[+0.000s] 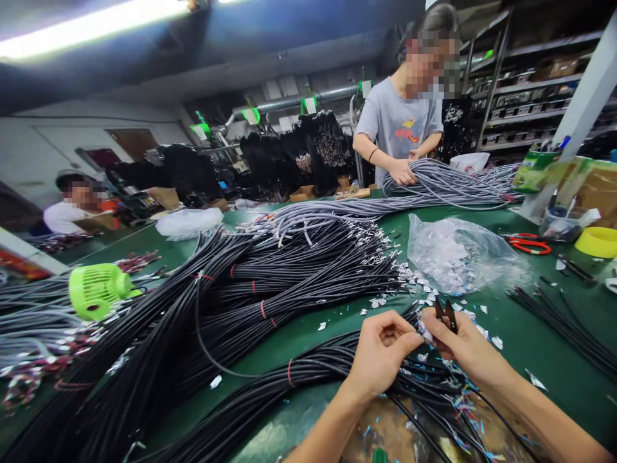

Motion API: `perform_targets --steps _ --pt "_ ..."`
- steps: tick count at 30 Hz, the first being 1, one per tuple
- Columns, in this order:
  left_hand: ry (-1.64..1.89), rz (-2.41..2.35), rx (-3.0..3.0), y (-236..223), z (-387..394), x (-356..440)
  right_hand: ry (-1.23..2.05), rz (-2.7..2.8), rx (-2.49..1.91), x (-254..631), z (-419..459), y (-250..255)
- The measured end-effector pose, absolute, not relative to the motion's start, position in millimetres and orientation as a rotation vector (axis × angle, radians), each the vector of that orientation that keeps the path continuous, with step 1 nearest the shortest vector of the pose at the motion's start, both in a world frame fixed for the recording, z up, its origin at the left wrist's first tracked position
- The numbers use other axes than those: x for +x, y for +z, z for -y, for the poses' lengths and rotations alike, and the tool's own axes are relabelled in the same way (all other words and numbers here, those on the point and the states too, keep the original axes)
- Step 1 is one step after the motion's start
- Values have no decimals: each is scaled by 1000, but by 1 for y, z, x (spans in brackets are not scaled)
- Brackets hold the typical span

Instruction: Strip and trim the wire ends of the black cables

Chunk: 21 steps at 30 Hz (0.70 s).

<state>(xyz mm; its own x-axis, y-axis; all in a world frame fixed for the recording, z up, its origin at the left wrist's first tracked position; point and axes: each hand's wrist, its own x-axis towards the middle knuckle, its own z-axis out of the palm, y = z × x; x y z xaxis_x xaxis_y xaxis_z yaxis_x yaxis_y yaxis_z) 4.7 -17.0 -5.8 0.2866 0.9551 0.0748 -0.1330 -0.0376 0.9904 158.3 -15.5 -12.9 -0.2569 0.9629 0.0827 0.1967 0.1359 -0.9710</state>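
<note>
My right hand (465, 344) is closed around a small pair of dark snips (446, 315), whose two blades point up and stand a little apart. Close beside it, my left hand (383, 354) is in a pinch, thumb against fingers. A small whitish bit shows where the fingertips of both hands come together, but what the left one grips is too small to make out. Below them lies a tied bundle of black cables (313, 363). Its stripped ends (463, 405) spread thin coloured wires under my right wrist.
More black cable bundles (231, 283) fill the left of the green table. A clear bag of white scraps (453, 254), red-handled scissors (530, 244) and loose black cables (569, 328) lie right. A green fan (99, 289) stands left. Across the table, a person (402, 128) handles grey cables (443, 183).
</note>
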Motion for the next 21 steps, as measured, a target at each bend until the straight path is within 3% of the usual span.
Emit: perform_targets --steps 16,21 --pt "1338 -1042 1326 3 27 4 457 1800 -1233 174 21 -11" --pt "1439 -1158 1475 0 30 4 445 1948 -1178 171 26 -7"
